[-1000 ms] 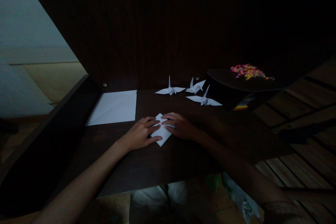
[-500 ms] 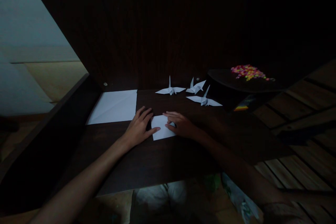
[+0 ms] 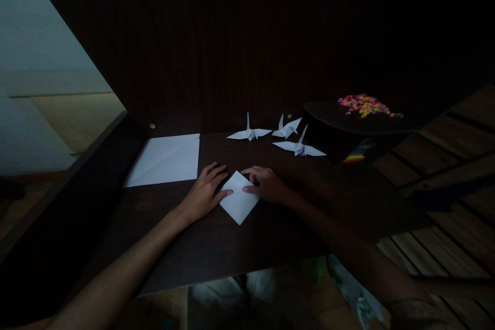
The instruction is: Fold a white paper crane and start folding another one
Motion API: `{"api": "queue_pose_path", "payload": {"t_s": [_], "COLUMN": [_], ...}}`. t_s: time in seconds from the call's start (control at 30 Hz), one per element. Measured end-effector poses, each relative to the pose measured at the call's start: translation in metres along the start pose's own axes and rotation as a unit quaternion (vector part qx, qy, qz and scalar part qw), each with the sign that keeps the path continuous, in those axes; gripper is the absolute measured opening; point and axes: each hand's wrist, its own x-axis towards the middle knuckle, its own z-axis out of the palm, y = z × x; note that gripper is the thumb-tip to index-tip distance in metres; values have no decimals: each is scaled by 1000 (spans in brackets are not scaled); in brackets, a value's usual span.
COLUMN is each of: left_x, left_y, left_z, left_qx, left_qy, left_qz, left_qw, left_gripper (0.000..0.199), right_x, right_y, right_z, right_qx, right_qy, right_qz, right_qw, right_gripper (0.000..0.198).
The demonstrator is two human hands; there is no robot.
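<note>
A small white square of folded paper (image 3: 239,206) lies on the dark tabletop between my hands, turned so that one corner points towards me. My left hand (image 3: 204,185) rests at its left corner, thumb on the paper and the other fingers stretched out on the table, apart. On the other side, my right hand (image 3: 268,184) has its thumb on the paper and its fingers curled round the right corner, which it hides. Beyond the hands stand three white origami cranes, a left one (image 3: 250,134), a rear one (image 3: 288,127) and a front one (image 3: 299,148).
A larger white paper sheet (image 3: 164,160) with a diagonal crease lies at the left. Many small colourful pieces (image 3: 363,105) are heaped on a dark rounded shelf (image 3: 325,113) at the right. A dark panel (image 3: 232,41) rises behind the tabletop (image 3: 185,252); a low side board (image 3: 77,185) bounds it.
The paper square has turned by roughly an eighth of a turn, from edge-on to corner towards me. Both hands have stayed beside it, and the view has shifted slightly.
</note>
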Motion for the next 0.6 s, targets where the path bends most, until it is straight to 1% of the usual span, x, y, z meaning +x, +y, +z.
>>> {"api": "queue_pose_path", "payload": {"t_s": [0.07,0.17,0.2,0.3,0.47,0.6], "left_x": [0,1,1,1,1,3], "left_y": [0,2,2,4,8,11], "left_z": [1,0,0,0,-1,-1], "left_qx": [-5,-8,-9,-14,-32,-47], "left_qy": [0,3,4,6,-7,-12], "left_qz": [13,25,29,38,50,35], "left_qw": [1000,1000,1000,999,998,998], "left_gripper": [43,42,42,39,23,22], "right_x": [0,0,0,-2,-4,-4], "right_y": [-2,-5,-6,-7,-8,-8], "right_z": [0,-2,-2,-3,-5,-8], "right_qx": [0,1,0,-2,-18,-39], "right_qy": [-5,-4,-2,1,-19,-32], "right_qz": [-12,-42,-53,-85,-113,-120], "right_qw": [1000,999,999,996,993,992], "right_gripper": [29,6,2,9,12,19]}}
